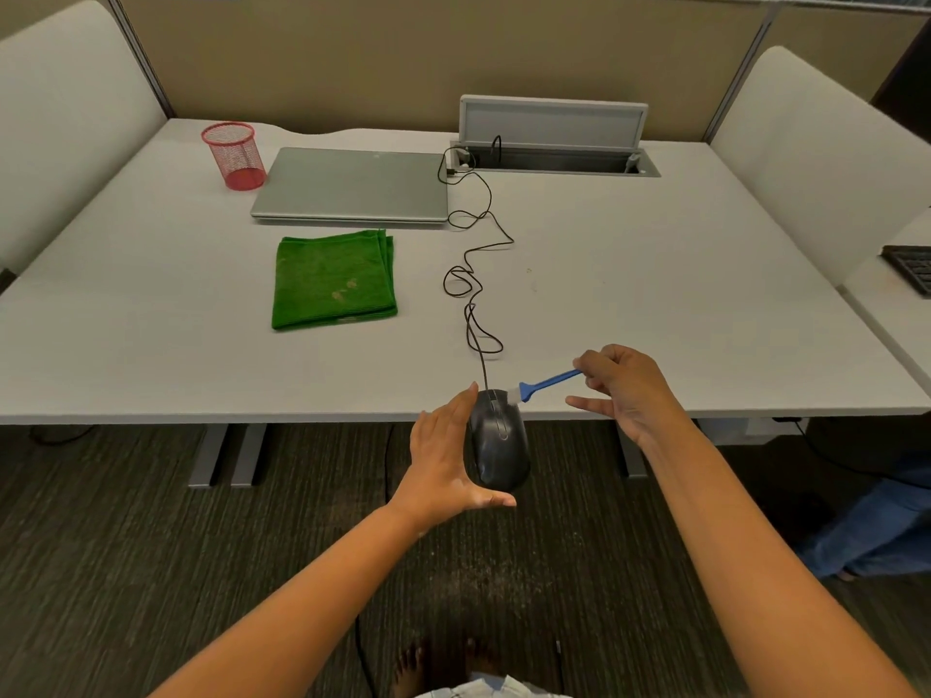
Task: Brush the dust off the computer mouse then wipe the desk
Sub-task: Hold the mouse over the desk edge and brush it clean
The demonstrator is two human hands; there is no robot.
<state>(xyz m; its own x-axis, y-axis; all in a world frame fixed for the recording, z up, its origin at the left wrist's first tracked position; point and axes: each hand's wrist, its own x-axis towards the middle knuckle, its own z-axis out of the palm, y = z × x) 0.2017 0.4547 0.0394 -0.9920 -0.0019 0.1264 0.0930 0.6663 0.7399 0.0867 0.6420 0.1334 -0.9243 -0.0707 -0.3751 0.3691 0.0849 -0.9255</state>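
A black wired computer mouse (500,440) is held off the desk's front edge, above the floor. My left hand (443,455) holds it from the left side, fingers straight along it and thumb under its rear. My right hand (622,390) pinches the handle of a small blue brush (546,382); its pale bristles touch the mouse's front right near the buttons. A folded green cloth (333,279) lies on the white desk (655,304), left of the mouse's coiled cable (471,274).
A closed silver laptop (352,186) and a red mesh pen cup (235,156) stand at the back left. An open cable tray with raised lid (553,143) is at the back. A keyboard (912,267) sits on the neighbouring desk at right.
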